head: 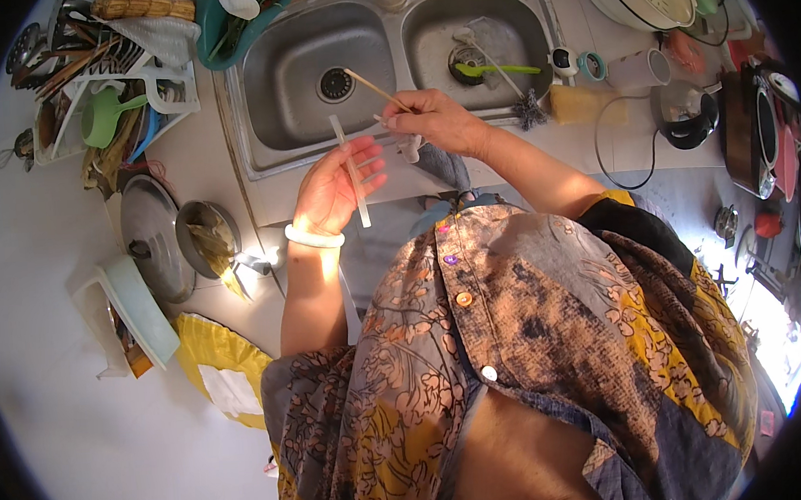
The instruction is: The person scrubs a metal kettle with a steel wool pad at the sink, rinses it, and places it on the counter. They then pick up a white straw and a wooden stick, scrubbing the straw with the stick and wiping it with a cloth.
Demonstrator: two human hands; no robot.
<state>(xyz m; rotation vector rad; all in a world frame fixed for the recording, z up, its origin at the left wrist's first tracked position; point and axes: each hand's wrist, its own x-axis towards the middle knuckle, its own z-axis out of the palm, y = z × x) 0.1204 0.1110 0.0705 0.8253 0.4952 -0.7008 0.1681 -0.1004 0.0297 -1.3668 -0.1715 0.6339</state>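
Note:
My left hand (335, 189) is in front of the left sink bowl, a pale bangle on its wrist. A translucent whitish tube or strip (357, 187) stands nearly upright under its thumb, the other fingers spread loosely behind. My right hand (444, 120) pinches a thin wooden stick (373, 86), like a chopstick, whose far end reaches over the left bowl. Below those fingers hangs a crumpled whitish cloth or tissue (409, 148); a small pale tip pokes out by the thumb. Both hands are at the near rim of the stainless steel double sink (285, 162), apart from each other.
A lime-green long-handled utensil (499, 70) lies in the right bowl. On the right are a yellow sponge cloth (587, 104), a clear cup (637, 70) and a glass kettle (684, 116). Leftward are a utensil rack (181, 91), a pot lid (155, 230) and a small pan (227, 226).

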